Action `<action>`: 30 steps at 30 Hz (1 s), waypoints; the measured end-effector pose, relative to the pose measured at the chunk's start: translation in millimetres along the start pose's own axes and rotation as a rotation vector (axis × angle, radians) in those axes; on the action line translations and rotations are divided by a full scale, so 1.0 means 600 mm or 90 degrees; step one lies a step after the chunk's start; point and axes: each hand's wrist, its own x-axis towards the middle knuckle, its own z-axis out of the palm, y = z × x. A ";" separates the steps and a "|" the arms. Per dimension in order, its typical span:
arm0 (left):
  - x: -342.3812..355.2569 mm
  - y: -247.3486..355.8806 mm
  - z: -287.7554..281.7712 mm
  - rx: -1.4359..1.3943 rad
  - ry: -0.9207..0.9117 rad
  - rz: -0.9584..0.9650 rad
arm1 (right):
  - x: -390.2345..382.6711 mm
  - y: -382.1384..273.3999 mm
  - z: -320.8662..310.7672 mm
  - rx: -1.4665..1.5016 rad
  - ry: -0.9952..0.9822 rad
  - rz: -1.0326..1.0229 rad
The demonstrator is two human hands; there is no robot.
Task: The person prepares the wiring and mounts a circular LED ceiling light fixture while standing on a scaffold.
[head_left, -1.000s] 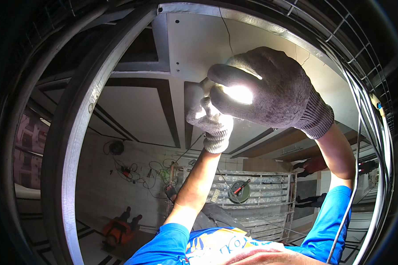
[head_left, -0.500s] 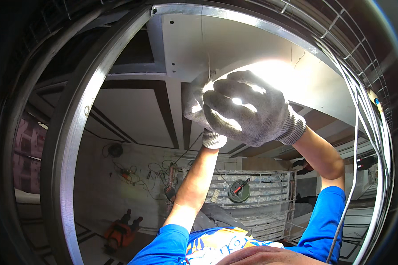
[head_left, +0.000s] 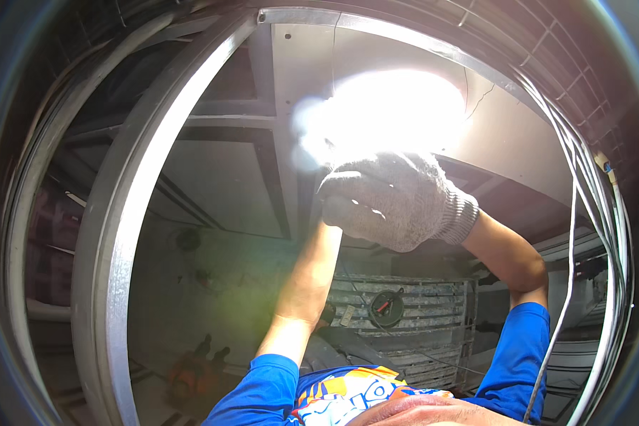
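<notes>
Both my hands are raised at a pale ceiling panel [head_left: 302,71]. A dazzling white light [head_left: 401,103] glares right above them, and its body is lost in the brightness. My right hand [head_left: 397,195], in a grey knitted glove, has its fingers curled and closed just under the light. Whatever lies within those fingers is hidden. My left hand [head_left: 319,150], gloved too, is behind the right one and washed out by the glare, so its fingers do not show.
A metal frame bar [head_left: 106,270] curves down the left. White cables [head_left: 596,192] hang at the right beside wire mesh [head_left: 547,42]. Far below are a slatted platform [head_left: 426,309] with a dark round tub [head_left: 387,309] on it, and a person in orange [head_left: 188,376].
The light has come out from behind my right hand and its glare has spread. My right hand has sunk slightly. The glare now covers most of my left hand.
</notes>
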 end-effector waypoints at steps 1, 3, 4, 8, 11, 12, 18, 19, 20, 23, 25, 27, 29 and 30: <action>0.000 0.002 0.007 -0.007 0.004 0.000 | 0.003 0.001 -0.006 0.006 -0.003 0.005; 0.006 0.005 0.005 -0.003 0.014 0.003 | 0.017 0.007 -0.017 -0.037 0.001 -0.016; 0.008 0.007 0.005 -0.004 0.023 0.006 | 0.030 0.013 -0.015 -0.003 0.020 0.044; 0.030 -0.003 -0.018 0.065 0.125 0.051 | 0.103 0.031 -0.022 0.178 0.110 0.288; 0.018 -0.092 -0.034 0.054 0.096 -0.037 | 0.134 0.064 -0.009 0.147 0.201 0.339; 0.033 -0.106 -0.039 0.037 0.083 -0.082 | 0.137 0.069 -0.013 0.107 0.175 0.351; 0.078 0.018 -0.077 -0.095 -0.049 -0.195 | 0.156 0.104 -0.003 0.036 0.105 0.386; 0.074 0.016 -0.069 -0.098 -0.073 -0.223 | 0.151 0.106 0.001 0.030 0.092 0.392; 0.071 0.016 -0.058 -0.122 -0.074 -0.240 | 0.145 0.108 0.004 0.023 0.082 0.396; 0.082 0.020 -0.071 -0.168 -0.046 -0.254 | 0.151 0.103 0.007 0.026 0.077 0.387; 0.078 0.020 -0.063 -0.210 -0.029 -0.261 | 0.137 0.103 0.014 0.020 0.066 0.386; 0.081 0.024 -0.061 -0.237 -0.018 -0.270 | 0.129 0.101 0.015 0.005 0.064 0.378; 0.085 0.027 -0.060 -0.259 -0.005 -0.277 | 0.115 0.092 0.015 -0.053 0.095 0.349; 0.087 0.029 -0.062 -0.270 0.000 -0.279 | 0.106 0.083 0.011 -0.095 0.121 0.331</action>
